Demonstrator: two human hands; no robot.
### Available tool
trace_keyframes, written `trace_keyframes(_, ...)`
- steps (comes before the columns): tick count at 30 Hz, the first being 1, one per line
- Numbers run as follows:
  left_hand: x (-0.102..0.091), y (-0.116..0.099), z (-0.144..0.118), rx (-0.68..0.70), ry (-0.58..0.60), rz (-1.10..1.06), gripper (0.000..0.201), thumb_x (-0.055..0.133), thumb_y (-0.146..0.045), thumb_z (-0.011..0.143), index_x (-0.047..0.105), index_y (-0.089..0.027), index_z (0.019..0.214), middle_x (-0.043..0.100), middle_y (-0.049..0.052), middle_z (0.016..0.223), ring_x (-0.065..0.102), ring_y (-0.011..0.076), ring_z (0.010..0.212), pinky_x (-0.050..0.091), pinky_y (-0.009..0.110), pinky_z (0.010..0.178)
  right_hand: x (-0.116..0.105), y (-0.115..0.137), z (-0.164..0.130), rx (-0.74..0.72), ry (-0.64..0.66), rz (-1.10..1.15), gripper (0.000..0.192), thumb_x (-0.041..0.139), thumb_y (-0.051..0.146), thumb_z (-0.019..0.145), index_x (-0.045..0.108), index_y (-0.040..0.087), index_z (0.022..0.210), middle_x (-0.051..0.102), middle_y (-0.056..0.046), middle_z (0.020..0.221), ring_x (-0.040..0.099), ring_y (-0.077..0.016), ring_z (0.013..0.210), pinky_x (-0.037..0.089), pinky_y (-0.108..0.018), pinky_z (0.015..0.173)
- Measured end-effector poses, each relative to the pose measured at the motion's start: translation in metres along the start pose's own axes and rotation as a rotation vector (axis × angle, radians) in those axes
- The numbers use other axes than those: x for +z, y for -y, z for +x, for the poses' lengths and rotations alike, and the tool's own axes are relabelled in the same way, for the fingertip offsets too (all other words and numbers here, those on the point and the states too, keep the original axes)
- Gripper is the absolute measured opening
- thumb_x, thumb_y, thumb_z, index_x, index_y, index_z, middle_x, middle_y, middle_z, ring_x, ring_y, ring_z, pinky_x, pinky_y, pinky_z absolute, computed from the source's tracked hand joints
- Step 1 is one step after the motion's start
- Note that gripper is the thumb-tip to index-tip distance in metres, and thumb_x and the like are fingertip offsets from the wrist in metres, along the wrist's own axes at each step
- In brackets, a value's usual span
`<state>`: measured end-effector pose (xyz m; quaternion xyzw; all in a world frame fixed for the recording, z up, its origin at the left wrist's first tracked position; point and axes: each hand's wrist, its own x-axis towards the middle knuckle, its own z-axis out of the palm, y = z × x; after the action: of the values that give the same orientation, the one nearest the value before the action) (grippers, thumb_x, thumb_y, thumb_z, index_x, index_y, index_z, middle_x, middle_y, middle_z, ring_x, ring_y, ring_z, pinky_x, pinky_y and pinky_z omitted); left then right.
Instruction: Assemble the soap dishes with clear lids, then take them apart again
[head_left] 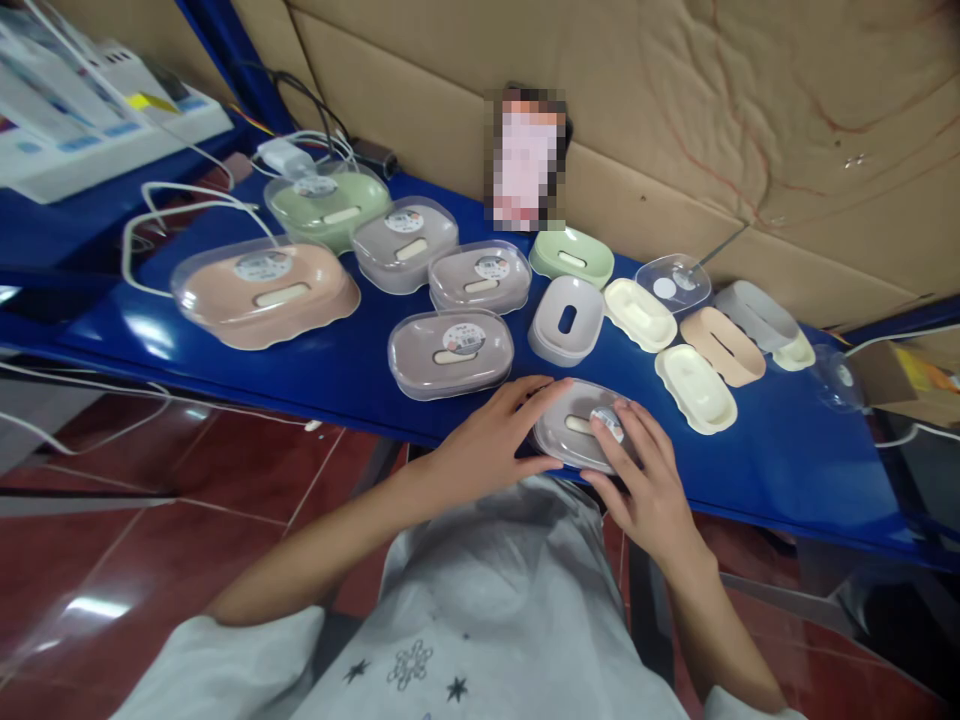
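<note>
Head view: The lidded gray box point(556, 412) sits at the near edge of the blue table point(810, 480), directly in front of the person. The left hand point(491, 432) holds its left end, thumb on the near side and fingers on the far side. The right hand point(651, 478) holds the right end, fingers fanned over the clear lid near the round label point(604, 420), thumb at the near rim. Grip pressure cannot be determined.

Hazards, as judged:
- Drop. The box has little or no table margin; a pull toward the shirt point(510, 560) could tip it off the edge.
- Lid fault. Uneven pressure from the fanned fingers could lift or skew the lid; its seating under the hands cannot be confirmed.
- Label damage. A fingertip dragged across the label could crease it.
- Collision. A leftward sweep could strike the neighboring lidded box point(409, 352); a rightward sweep could displace the cream tray point(694, 385).
</note>
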<state>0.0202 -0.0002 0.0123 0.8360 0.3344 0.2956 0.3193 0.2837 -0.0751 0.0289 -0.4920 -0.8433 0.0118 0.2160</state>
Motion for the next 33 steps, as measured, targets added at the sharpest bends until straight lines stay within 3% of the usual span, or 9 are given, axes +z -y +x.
trace_keyframes(9, -0.002, -0.002, 0.0, -0.028, 0.018, -0.002, 0.088, 0.08, -0.045, 0.098, 0.028, -0.037, 0.169, 0.049, 0.011, 0.163, 0.051, 0.032, 0.152, 0.045, 0.055, 0.129, -0.008, -0.001, 0.005, -0.022, 0.045, -0.002, 0.089, 0.069, 0.032, 0.103, 0.02, 0.046, 0.175, 0.023, 0.001, 0.183, 0.042, -0.0433, 0.157, 0.043, -0.07, 0.125)
trace_keyframes(14, -0.002, 0.0, 0.0, -0.021, 0.002, -0.013, 0.091, 0.081, -0.043, 0.097, 0.028, -0.037, 0.17, 0.05, 0.012, 0.161, 0.053, 0.0335, 0.15, 0.046, 0.056, 0.128, -0.007, -0.003, 0.007, -0.052, 0.067, 0.006, 0.085, 0.067, 0.032, 0.104, 0.022, 0.044, 0.175, 0.03, -0.005, 0.18, 0.044, -0.0423, 0.156, 0.043, -0.07, 0.125)
trace_keyframes(20, -0.002, 0.001, 0.0, -0.015, -0.007, -0.012, 0.094, 0.084, -0.045, 0.094, 0.029, -0.037, 0.17, 0.051, 0.012, 0.159, 0.053, 0.0338, 0.149, 0.046, 0.055, 0.127, -0.008, 0.0, 0.01, -0.082, 0.023, -0.026, 0.08, 0.068, 0.031, 0.105, 0.029, 0.033, 0.175, 0.042, -0.016, 0.171, 0.043, -0.0408, 0.156, 0.045, -0.068, 0.123)
trace_keyframes(25, -0.002, 0.001, 0.0, -0.023, -0.014, -0.005, 0.095, 0.084, -0.049, 0.093, 0.029, -0.036, 0.169, 0.052, 0.014, 0.159, 0.054, 0.0347, 0.148, 0.048, 0.057, 0.125, -0.015, 0.003, 0.016, -0.101, 0.047, -0.018, 0.074, 0.066, 0.03, 0.106, 0.034, 0.03, 0.173, 0.047, -0.019, 0.166, 0.045, -0.0389, 0.155, 0.047, -0.065, 0.122)
trace_keyframes(33, -0.001, 0.0, 0.0, -0.001, -0.002, 0.044, 0.096, 0.082, -0.048, 0.095, 0.024, -0.035, 0.171, 0.052, 0.014, 0.16, 0.054, 0.0349, 0.15, 0.048, 0.058, 0.126, 0.01, -0.001, 0.004, -0.051, -0.03, -0.044, 0.086, 0.07, 0.037, 0.104, 0.023, 0.038, 0.176, 0.036, -0.012, 0.177, 0.031, -0.042, 0.165, 0.042, -0.071, 0.125)
